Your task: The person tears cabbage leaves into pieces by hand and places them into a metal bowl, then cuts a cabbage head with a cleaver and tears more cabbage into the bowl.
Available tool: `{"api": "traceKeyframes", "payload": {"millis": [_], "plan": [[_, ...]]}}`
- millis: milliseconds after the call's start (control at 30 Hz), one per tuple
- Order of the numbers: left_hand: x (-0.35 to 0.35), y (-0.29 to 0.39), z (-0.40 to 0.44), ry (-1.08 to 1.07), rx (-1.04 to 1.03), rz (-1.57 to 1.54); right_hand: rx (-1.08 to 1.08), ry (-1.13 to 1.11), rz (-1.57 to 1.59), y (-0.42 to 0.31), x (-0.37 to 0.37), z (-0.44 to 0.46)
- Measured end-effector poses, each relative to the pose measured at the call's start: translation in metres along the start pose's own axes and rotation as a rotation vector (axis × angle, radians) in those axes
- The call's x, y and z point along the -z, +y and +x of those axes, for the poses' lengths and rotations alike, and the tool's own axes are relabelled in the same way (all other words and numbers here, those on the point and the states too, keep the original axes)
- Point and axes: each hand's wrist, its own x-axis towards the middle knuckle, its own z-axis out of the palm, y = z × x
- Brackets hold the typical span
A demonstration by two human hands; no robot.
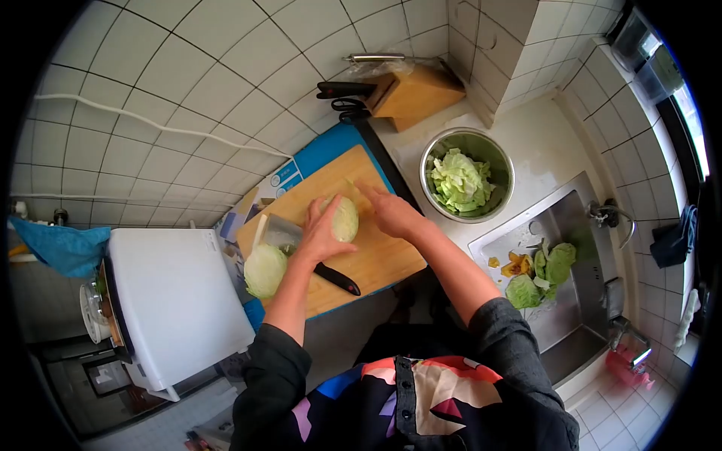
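Note:
My left hand [322, 230] rests over a cut cabbage half [346, 219] on the wooden cutting board [391, 259], fingers curved round its far side. My right hand [392, 213] is just right of that half, its fingers drawn together near the board's upper edge. A tiny pale scrap shows by its fingertips; whether it is held is hard to see. A kitchen knife [337, 278] lies on the board below my left hand, its blade partly under my wrist. Another cabbage half [265, 270] sits at the board's left edge, against the blade.
A steel bowl [502, 204] of torn cabbage leaves [460, 182] stands right of the board. Beyond it, the sink [575, 331] holds outer leaves and yellow-orange scraps. A wooden knife block [421, 96] with scissors stands behind. A white appliance [173, 301] is at left.

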Motion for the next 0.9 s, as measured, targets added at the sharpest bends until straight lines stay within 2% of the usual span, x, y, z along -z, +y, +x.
{"api": "traceKeyframes", "payload": {"millis": [33, 167, 233, 267, 333, 367, 433, 467, 533, 567, 633, 667, 733, 767, 800, 833, 867, 900], "plan": [[0.000, 0.000, 0.000, 0.014, 0.000, -0.015, -0.028, -0.133, 0.008, 0.003, -0.006, 0.005], [0.000, 0.003, -0.002, 0.039, 0.036, -0.064, -0.086, -0.186, 0.005, 0.005, -0.013, 0.003], [-0.001, -0.001, -0.002, 0.047, 0.011, -0.051, -0.051, 0.004, -0.024, 0.005, -0.017, -0.002], [-0.002, -0.003, -0.002, 0.047, 0.014, -0.051, -0.051, 0.002, -0.023, 0.005, -0.022, -0.002], [0.000, -0.006, -0.003, 0.040, -0.031, -0.037, 0.170, 0.427, 0.065, 0.007, -0.035, 0.001], [0.001, -0.006, -0.003, 0.040, -0.029, -0.032, 0.171, 0.427, 0.070, 0.011, -0.038, 0.005], [0.001, -0.007, -0.003, 0.048, -0.051, -0.071, 0.222, 0.242, 0.037, 0.016, -0.037, 0.011], [0.002, -0.009, -0.002, 0.047, -0.050, -0.069, 0.222, 0.243, 0.039, 0.019, -0.037, 0.009], [0.002, -0.014, 0.001, 0.082, -0.154, -0.076, 0.008, 0.067, -0.086, 0.012, -0.026, 0.001], [0.002, -0.015, 0.002, 0.081, -0.154, -0.077, 0.007, 0.066, -0.087, 0.008, -0.018, -0.006], [0.002, -0.017, 0.003, 0.093, -0.012, -0.253, -0.029, -0.058, 0.175, -0.011, 0.006, -0.027], [0.003, -0.019, 0.004, 0.093, -0.013, -0.255, -0.030, -0.058, 0.173, -0.013, 0.014, -0.037], [0.003, -0.023, 0.004, 0.091, 0.009, -0.289, -0.127, 0.048, 0.522, -0.015, 0.033, -0.057], [0.001, -0.029, 0.004, 0.092, 0.009, -0.289, -0.173, 0.147, 0.477, -0.019, 0.051, -0.069], [-0.002, -0.037, 0.005, 0.089, 0.023, -0.445, -0.217, 0.245, 0.431, -0.019, 0.069, -0.079], [-0.004, -0.041, 0.005, 0.085, 0.038, -0.600, -0.198, 0.374, 0.411, -0.001, 0.081, -0.088], [-0.002, -0.037, 0.003, 0.084, 0.040, -0.598, -0.179, 0.503, 0.392, 0.015, 0.093, -0.093], [0.003, -0.029, -0.001, 0.034, 0.029, -0.906, -0.262, 0.565, 0.227, 0.010, 0.113, -0.095]]}}
